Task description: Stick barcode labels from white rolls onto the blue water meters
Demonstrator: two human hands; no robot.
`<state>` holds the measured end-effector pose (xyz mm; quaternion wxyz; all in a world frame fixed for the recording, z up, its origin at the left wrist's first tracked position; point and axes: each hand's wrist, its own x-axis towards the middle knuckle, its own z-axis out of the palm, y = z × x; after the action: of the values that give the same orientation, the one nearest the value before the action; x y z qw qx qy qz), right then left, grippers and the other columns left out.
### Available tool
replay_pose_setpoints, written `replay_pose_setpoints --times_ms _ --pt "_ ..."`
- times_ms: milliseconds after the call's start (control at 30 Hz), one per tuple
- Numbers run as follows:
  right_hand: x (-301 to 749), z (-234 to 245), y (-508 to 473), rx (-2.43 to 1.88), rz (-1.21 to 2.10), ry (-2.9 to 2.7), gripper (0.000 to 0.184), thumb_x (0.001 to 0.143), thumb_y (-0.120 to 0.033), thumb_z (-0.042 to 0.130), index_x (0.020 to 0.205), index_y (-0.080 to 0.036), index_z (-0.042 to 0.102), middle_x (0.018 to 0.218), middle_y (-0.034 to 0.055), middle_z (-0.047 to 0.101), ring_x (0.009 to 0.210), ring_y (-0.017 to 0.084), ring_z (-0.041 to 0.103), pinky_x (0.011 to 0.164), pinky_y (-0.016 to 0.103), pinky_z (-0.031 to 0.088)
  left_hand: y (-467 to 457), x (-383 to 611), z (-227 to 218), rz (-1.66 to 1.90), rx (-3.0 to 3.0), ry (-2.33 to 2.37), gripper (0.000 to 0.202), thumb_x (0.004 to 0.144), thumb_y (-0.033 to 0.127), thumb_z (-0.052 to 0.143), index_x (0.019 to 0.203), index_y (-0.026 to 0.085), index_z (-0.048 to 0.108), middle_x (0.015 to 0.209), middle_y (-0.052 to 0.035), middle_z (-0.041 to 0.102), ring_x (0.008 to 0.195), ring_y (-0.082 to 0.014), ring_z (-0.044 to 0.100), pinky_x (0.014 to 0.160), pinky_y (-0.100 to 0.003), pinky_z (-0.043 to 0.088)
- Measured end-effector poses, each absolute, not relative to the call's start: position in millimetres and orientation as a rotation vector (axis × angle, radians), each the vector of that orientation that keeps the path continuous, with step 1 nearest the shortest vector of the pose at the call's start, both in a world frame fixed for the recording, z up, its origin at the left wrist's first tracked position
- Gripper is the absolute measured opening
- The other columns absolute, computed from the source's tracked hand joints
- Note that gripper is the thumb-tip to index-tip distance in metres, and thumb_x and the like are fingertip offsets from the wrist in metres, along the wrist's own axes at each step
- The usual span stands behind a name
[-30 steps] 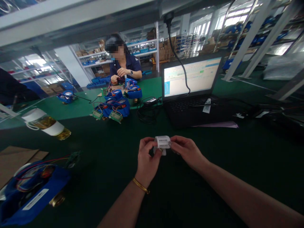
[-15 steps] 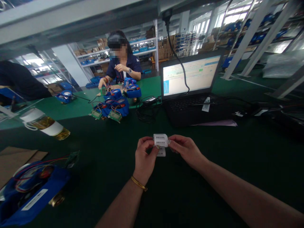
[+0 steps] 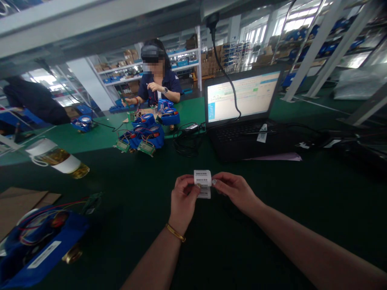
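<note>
A small curled strip of white barcode labels is held above the dark green tabletop, its lower end hanging below the curl. My left hand pinches the strip from the left, thumb in front. From the right, my right hand has thumb and forefinger pressed together at the strip's right edge; its other fingers are curled behind. Whether a single label is peeling off there is too small to tell. Beyond my hands stands an open laptop, with a white tag lying on its keyboard.
At the lower left lies a blue meter body with wires and a brass fitting, near cardboard and a tea bottle. Several blue meters with circuit boards sit ahead, by a coiled black cable. A co-worker sits opposite.
The label strip and my left hand have shifted slightly left, while my right hand is nearly still. Across the table, the co-worker's hand has lifted away from a circuit board.
</note>
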<state>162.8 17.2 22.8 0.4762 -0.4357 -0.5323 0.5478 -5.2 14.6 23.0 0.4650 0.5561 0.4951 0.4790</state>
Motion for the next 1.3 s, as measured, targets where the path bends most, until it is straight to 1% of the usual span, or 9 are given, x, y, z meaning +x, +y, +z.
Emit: replay_pose_setpoints --times_ms 367,600,700,800,867,933,1000,1133,1300 --pt "163 22 17 -1.087 1.326 -1.337 0.013 0.072 -0.031 0.06 0.071 -0.018 0.059 0.062 -0.0021 0.052 0.053 0.011 0.045 0.047 0.022 0.034 13 -5 23 1.158 1.332 1.209 0.011 0.074 0.022 0.059 0.084 0.02 0.064 0.106 -0.0028 0.048 0.089 -0.0151 0.056 0.073 -0.029 0.052" --pt "163 20 17 -1.091 1.326 -1.356 0.016 0.074 -0.032 0.059 0.08 -0.018 0.061 0.063 -0.0019 0.052 0.056 0.013 0.049 0.049 0.024 0.04 15 -6 20 1.215 1.322 1.177 0.01 0.072 0.022 0.062 0.082 0.02 0.065 0.103 -0.0032 0.049 0.086 -0.0154 0.056 0.071 -0.027 0.05" --pt "164 14 19 -1.101 1.271 -1.349 0.018 0.075 -0.032 0.059 0.085 -0.018 0.059 0.072 0.0004 0.057 0.066 0.015 0.055 0.057 0.026 0.045 15 -6 20 1.225 1.257 1.137 0.013 0.072 0.022 0.063 0.084 0.019 0.065 0.103 -0.0042 0.053 0.088 -0.0168 0.056 0.073 -0.028 0.049" --pt "165 6 24 -1.201 1.118 -1.342 0.024 0.074 -0.031 0.061 0.093 -0.017 0.056 0.091 0.0049 0.059 0.083 0.02 0.056 0.066 0.029 0.048 16 -6 21 1.257 1.033 1.009 0.016 0.072 0.023 0.063 0.087 0.018 0.064 0.094 -0.0039 0.06 0.084 -0.0159 0.058 0.073 -0.028 0.048" --pt "165 3 26 -1.256 1.118 -1.381 0.033 0.072 -0.025 0.063 0.103 -0.017 0.054 0.104 0.0077 0.056 0.095 0.021 0.054 0.072 0.031 0.049 18 -5 23 1.291 0.837 0.893 0.016 0.07 0.022 0.066 0.085 0.017 0.064 0.088 -0.0026 0.063 0.08 -0.0141 0.059 0.073 -0.026 0.048" --pt "164 4 26 -1.23 1.223 -1.471 0.04 0.073 -0.017 0.061 0.111 -0.016 0.052 0.108 0.0082 0.057 0.098 0.021 0.054 0.077 0.032 0.049 20 -5 24 1.301 0.713 0.78 0.017 0.067 0.019 0.069 0.083 0.015 0.064 0.087 -0.002 0.065 0.081 -0.0131 0.06 0.075 -0.024 0.048" --pt "163 6 24 -1.177 1.289 -1.578 0.034 0.075 -0.013 0.058 0.109 -0.016 0.054 0.099 0.0063 0.061 0.089 0.019 0.058 0.075 0.031 0.049 22 -4 27 1.282 0.653 0.684 0.019 0.064 0.016 0.071 0.082 0.014 0.065 0.089 -0.0025 0.066 0.083 -0.0132 0.06 0.077 -0.024 0.049" --pt "160 5 20 -1.173 1.182 -1.738 0.012 0.08 -0.014 0.053 0.088 -0.016 0.062 0.077 0.001 0.063 0.068 0.016 0.059 0.059 0.025 0.047 23 -4 32 1.24 0.594 0.614 0.023 0.064 0.012 0.072 0.085 0.015 0.065 0.093 -0.0034 0.066 0.086 -0.0143 0.061 0.077 -0.024 0.05" --pt "159 -1 19 -1.23 1.105 -1.729 0.01 0.081 -0.012 0.051 0.075 -0.016 0.059 0.067 -0.0013 0.059 0.059 0.014 0.056 0.05 0.021 0.042 24 -6 30 1.275 0.61 0.66 0.019 0.065 0.013 0.071 0.083 0.013 0.065 0.091 -0.0038 0.067 0.086 -0.0142 0.061 0.077 -0.023 0.051"
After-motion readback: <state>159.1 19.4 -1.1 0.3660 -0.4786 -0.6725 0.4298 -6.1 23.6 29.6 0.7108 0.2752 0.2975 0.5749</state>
